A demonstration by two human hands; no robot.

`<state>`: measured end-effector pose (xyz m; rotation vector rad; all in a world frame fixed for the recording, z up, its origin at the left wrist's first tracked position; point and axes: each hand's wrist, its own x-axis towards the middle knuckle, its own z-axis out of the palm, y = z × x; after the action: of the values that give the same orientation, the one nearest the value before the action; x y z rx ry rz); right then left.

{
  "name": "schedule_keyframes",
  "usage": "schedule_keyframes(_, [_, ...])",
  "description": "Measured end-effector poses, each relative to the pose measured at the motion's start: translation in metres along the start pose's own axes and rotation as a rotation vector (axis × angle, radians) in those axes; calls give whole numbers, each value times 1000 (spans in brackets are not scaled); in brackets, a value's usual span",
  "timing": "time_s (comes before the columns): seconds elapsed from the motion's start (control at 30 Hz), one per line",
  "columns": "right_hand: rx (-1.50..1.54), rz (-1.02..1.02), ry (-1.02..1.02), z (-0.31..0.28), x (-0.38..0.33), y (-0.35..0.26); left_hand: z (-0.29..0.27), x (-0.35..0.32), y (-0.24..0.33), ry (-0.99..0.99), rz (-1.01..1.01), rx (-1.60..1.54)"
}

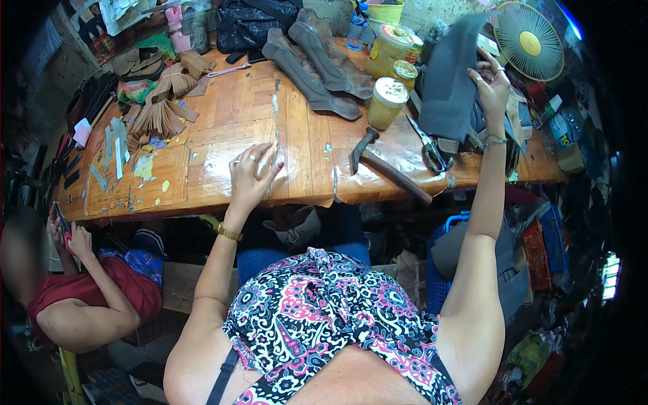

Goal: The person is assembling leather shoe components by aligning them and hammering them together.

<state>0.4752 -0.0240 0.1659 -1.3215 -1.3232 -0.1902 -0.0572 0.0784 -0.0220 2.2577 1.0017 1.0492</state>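
My right hand point(491, 86) is raised over the right end of the table, fingers closed on the edge of a dark grey sheet of material point(447, 88) that hangs upright. Over the front middle of the table, my left hand point(252, 177) has its fingers apart and holds nothing. A hammer point(398, 177) with a wooden handle lies between my hands, its handle end over the table's front edge. Open-bladed scissors point(432, 150) lie just below the sheet. Next to them stands a white-lidded jar point(388, 103) of yellowish contents. Grey-brown shaped pieces point(312, 75) lie farther back.
The wooden table point(223, 115) carries bundles of brown strips point(162, 115) and scraps at left. A black bag point(253, 25) sits at the back, a yellow fan point(530, 42) at the back right. At lower left a co-worker point(94, 297) holds scissors. Baskets point(536, 253) stand at right.
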Motion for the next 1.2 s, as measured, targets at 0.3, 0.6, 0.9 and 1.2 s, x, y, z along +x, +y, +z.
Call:
schedule_keyframes(0.3, [431,97,-589,122,-123,-218,-21,30,117,25,345,-54])
schedule_keyframes(0.6, [767,356,-712,142,-136,-206,-75,6,59,-596,378,-686])
schedule_keyframes(0.9, [917,331,-813,180,-151,-194,-9,0,110,-147,71,-579])
schedule_keyframes(1.2, [979,444,-448,152,-194,-121,-14,4,94,136,-280,-1075])
